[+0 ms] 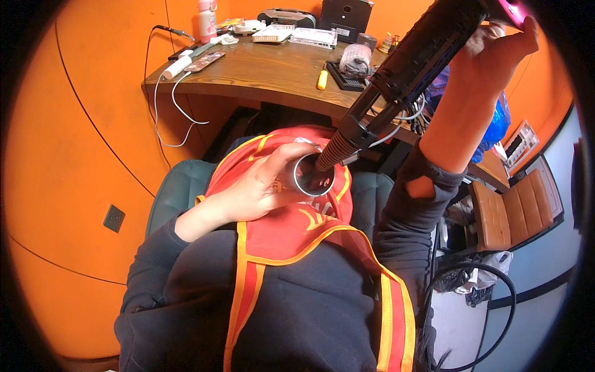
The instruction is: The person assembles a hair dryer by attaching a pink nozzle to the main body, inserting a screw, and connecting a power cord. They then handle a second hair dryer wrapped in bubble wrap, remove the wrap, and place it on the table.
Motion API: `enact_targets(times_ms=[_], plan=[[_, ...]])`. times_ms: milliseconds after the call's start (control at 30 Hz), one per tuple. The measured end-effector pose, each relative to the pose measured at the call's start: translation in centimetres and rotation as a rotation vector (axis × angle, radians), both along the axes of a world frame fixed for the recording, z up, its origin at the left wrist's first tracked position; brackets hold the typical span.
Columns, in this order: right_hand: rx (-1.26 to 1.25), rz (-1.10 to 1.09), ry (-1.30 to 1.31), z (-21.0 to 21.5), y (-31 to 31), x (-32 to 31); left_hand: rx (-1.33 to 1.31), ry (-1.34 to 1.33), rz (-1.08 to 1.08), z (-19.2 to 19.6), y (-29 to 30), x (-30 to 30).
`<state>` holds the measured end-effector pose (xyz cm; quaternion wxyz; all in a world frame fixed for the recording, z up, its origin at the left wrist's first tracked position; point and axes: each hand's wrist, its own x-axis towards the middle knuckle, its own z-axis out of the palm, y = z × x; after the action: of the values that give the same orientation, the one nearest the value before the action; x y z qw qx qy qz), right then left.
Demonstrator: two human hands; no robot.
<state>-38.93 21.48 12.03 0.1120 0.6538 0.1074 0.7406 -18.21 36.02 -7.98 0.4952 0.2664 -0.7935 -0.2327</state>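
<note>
My left hand (269, 180) is curled round a cup-like round container (296, 175) with a shiny metal rim and a dark inside, held over my lap. Its mouth faces up toward me. My right hand (489, 49), raised at the upper right, grips the upper end of a long black tool (427, 53), its fingers partly hidden behind it. The tool slants down to the left and narrows to a ribbed nozzle (338, 152), whose tip is at the container's mouth. Something glossy and pink (514, 12) shows at the tool's top end. A red apron (279, 229) with yellow edging covers my front.
Ahead stands a wooden desk (248, 71) with a white-pink bottle (207, 22), a yellow-handled tool (322, 79), a black box (346, 18) and white cables. An orange wall (80, 155) rises at left. A brown chair (527, 208) and a black cable loop (513, 297) are at right.
</note>
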Motion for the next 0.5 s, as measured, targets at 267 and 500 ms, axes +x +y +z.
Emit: enact_targets(times_ms=[267,500], plan=[[0.085,0.157,-0.041,-0.2,1.6,1.6,-0.074,-0.003,0.002,0.1,-0.2,0.0],[0.337,0.9,0.046,0.4,1.9,1.3,0.019,0.036,0.018,0.4,0.3,0.0]])
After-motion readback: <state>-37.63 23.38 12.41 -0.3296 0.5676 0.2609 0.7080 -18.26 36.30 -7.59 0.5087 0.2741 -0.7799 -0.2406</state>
